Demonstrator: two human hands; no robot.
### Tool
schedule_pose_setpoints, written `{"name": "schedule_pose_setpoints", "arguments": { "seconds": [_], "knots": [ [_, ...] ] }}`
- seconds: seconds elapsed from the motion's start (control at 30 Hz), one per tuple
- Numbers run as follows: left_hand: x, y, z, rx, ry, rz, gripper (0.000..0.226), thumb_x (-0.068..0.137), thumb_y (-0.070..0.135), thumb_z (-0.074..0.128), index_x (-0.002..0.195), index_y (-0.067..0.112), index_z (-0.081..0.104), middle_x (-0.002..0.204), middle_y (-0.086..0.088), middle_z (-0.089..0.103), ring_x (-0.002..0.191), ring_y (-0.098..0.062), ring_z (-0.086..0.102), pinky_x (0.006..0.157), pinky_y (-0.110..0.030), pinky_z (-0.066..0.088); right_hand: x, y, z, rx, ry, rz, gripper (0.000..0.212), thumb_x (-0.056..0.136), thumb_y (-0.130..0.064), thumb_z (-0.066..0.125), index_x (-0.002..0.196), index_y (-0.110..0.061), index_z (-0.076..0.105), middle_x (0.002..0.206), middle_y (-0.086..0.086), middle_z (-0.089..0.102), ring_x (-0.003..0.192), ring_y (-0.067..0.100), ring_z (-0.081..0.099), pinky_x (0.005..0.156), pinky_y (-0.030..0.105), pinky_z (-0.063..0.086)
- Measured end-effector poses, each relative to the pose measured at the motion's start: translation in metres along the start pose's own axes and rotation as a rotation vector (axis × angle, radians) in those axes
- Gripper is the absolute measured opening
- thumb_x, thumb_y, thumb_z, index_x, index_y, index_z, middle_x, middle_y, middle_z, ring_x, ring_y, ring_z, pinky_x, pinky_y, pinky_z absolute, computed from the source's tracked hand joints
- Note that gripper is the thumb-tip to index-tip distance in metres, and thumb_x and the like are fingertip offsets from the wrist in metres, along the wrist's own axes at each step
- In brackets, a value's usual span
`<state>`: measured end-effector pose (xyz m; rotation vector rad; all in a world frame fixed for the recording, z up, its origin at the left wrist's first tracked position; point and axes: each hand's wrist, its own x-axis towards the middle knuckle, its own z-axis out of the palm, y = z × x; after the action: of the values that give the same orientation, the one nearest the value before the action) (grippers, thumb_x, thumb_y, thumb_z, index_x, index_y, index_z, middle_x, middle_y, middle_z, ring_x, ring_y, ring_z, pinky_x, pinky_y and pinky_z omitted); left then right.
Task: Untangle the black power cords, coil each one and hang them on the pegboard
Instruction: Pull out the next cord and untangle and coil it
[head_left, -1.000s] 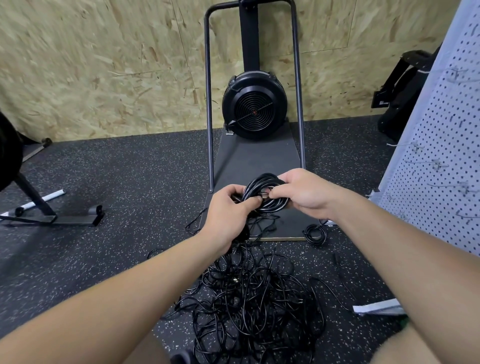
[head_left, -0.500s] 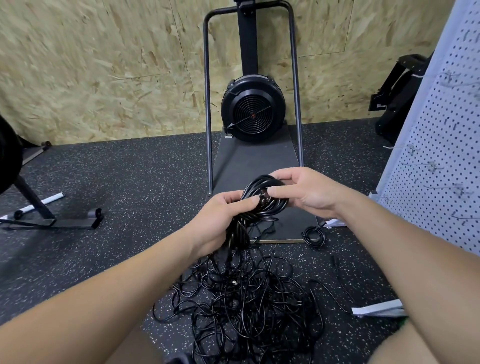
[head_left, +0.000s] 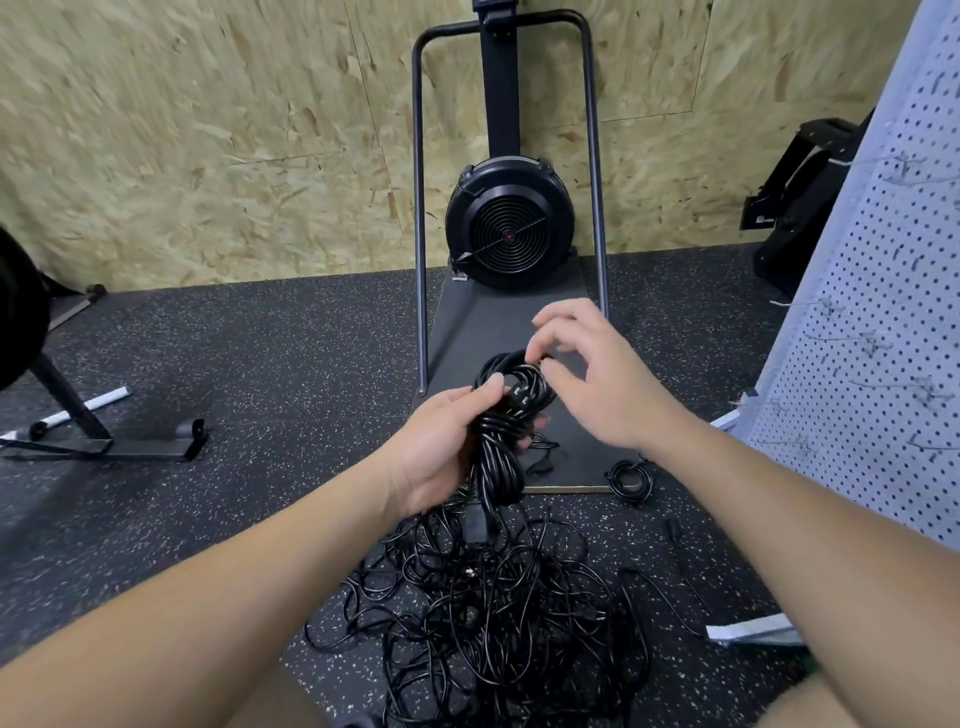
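Left hand (head_left: 441, 452) grips the coiled cord (head_left: 511, 415) at frame centre, fingers wrapped round the bundle, thumb on top. Right hand (head_left: 597, 384) sits just right of the coil's top loop, fingers loosely curled; fingertips (head_left: 540, 358) touch or nearly touch the loop, can't tell whether they pinch it. A plug (head_left: 475, 525) hangs below the coil. Tangled cords (head_left: 488, 613) piled on the rubber floor (head_left: 260, 374), lower centre. A small separate coil (head_left: 631, 480) lies at the corner of the black platform (head_left: 493, 322). Fan unit (head_left: 511, 231) with tube frame (head_left: 418, 208) stands behind, upper centre. Pegboard (head_left: 872, 364) with wire hooks (head_left: 883, 340) at right edge, no cords on it. Black stand (head_left: 78, 415) at left, OSB wall (head_left: 208, 130) across the top.
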<state>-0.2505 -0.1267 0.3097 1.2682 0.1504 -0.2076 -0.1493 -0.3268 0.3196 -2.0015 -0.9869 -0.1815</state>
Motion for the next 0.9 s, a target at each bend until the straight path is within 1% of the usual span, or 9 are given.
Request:
{"name": "schedule_pose_setpoints", "arguments": {
  "seconds": [0.07,0.17,0.23,0.37,0.5,0.63,0.7,0.77,0.9],
  "knots": [
    [0.000,0.002,0.000,-0.075,0.048,0.006,0.048,0.111,0.038,0.060,0.140,0.000,0.069,0.121,-0.024,0.075,0.096,-0.032,0.070,0.091,-0.042,0.061,-0.004,-0.006,0.000,-0.038,-0.115,0.013,0.015,0.101,-0.023,0.069,0.114,-0.031,0.073,0.149,-0.017,0.047,0.147,0.004,0.040,0.124,0.037,0.033],
    [0.000,0.003,0.001,-0.112,0.094,-0.010,0.047,0.110,0.043,0.061,0.137,0.006,0.073,0.102,-0.014,0.073,0.087,-0.028,0.070,0.073,-0.036,0.061,-0.007,-0.013,0.014,-0.102,-0.135,0.045,0.030,0.097,-0.053,0.076,0.115,-0.030,0.071,0.153,-0.020,0.044,0.146,0.003,0.037,0.118,0.030,0.033],
    [0.000,0.002,0.003,-0.081,0.096,-0.016,0.046,0.110,0.045,0.061,0.138,0.010,0.073,0.099,-0.010,0.071,0.083,-0.026,0.069,0.069,-0.034,0.058,-0.007,-0.017,0.019,-0.090,-0.102,0.059,0.029,0.094,-0.051,0.081,0.106,-0.027,0.068,0.150,-0.019,0.046,0.140,0.008,0.045,0.111,0.029,0.036],
    [-0.001,0.006,0.009,-0.008,0.120,0.047,0.048,0.111,0.036,0.058,0.142,0.001,0.064,0.107,-0.018,0.073,0.080,-0.023,0.074,0.061,-0.029,0.055,-0.004,-0.026,0.015,0.105,-0.084,0.140,0.015,0.104,-0.033,0.074,0.098,-0.020,0.069,0.147,-0.017,0.053,0.116,0.008,0.067,0.092,0.009,0.043],
    [-0.001,0.005,0.020,0.256,0.149,0.175,0.042,0.109,0.042,0.051,0.128,0.005,0.056,0.097,-0.016,0.073,0.073,-0.030,0.063,0.065,-0.036,0.048,-0.003,-0.033,0.023,0.030,0.022,0.146,0.017,0.113,-0.037,0.054,0.108,-0.024,0.064,0.136,-0.018,0.058,0.111,0.006,0.063,0.093,0.035,0.057],
    [-0.006,0.004,0.028,0.315,0.062,0.262,0.052,0.111,0.057,0.055,0.134,0.010,0.052,0.086,-0.017,0.065,0.067,-0.028,0.054,0.062,-0.032,0.048,-0.001,-0.046,0.018,0.159,0.080,0.239,0.026,0.115,-0.040,0.047,0.116,-0.022,0.065,0.121,-0.009,0.061,0.088,0.016,0.070,0.056,0.037,0.064],
    [-0.006,0.002,0.027,0.309,0.004,0.268,0.044,0.110,0.044,0.066,0.132,0.010,0.050,0.088,-0.019,0.063,0.065,-0.025,0.054,0.061,-0.032,0.047,0.002,-0.048,0.013,0.134,0.077,0.244,0.031,0.116,-0.043,0.044,0.111,-0.020,0.065,0.114,-0.005,0.064,0.086,0.017,0.070,0.063,0.042,0.063],
    [-0.007,0.001,0.025,0.254,-0.062,0.243,0.037,0.109,0.035,0.067,0.132,0.011,0.049,0.088,-0.022,0.061,0.064,-0.026,0.053,0.061,-0.031,0.049,0.003,-0.047,0.011,0.038,0.070,0.205,0.033,0.116,-0.043,0.042,0.110,-0.022,0.065,0.111,-0.007,0.066,0.097,0.013,0.066,0.084,0.044,0.058],
    [-0.012,0.005,0.026,0.117,-0.152,0.128,0.039,0.114,0.038,0.055,0.136,0.005,0.051,0.091,-0.024,0.061,0.071,-0.029,0.065,0.068,-0.035,0.061,0.003,-0.053,0.007,0.006,0.062,0.079,0.024,0.116,-0.034,0.044,0.118,-0.021,0.063,0.126,-0.011,0.063,0.113,0.008,0.062,0.094,0.032,0.051]
  ]
}}
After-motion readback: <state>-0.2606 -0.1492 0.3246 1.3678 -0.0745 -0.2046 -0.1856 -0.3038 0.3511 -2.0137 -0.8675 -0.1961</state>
